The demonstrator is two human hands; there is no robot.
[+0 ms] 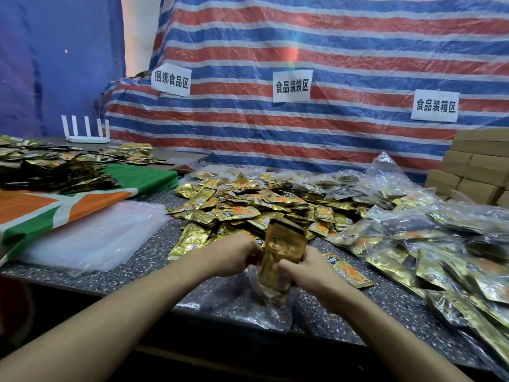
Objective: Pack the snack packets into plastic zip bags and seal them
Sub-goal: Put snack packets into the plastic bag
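Stack of gold snack pkts [285, 244] stands upright between both hands at the table's [154, 271] near edge. Its lower end is inside the mouth of a clear zip bag [264, 310] and its upper half sticks out. L hand [237, 253] is curled round the stack's left side. R hand [308, 271] is clenched on its right side, lower down; can't tell if those fingers also pinch the bag film. So for this bag: loading approx half done, zip not closed.

Done, judging by layout: a big heap of filled bags [440, 244] runs from 1 to 4 o'clock of the hands and reaches the table's right edge. Too small to tell whether each one is zipped.

Left to do:
- Loose pkt pile [248, 199] at 12 o'clock, just beyond the hands; wide and deep.
- Second pkt pile [52, 169] at 10 o'clock, on a green/orange cloth [143, 177], well apart from the work spot.
- One lone pkt [349, 271] at 3 o'clock, just beside the R hand.
- Thick stack of empty zip bags [91, 235] at 9 o'clock, so supply isn't the limit.

Judgement: mid-run at best. The unpacked pkts look at least as many as the packed, so lots of fill-and-seal rounds remain.

Behind: cardboard boxes [473, 172] at 2 o'clock, white router [85, 130] at 11 o'clock, and a striped tarp [303, 37] w/ three paper signs [292, 86].
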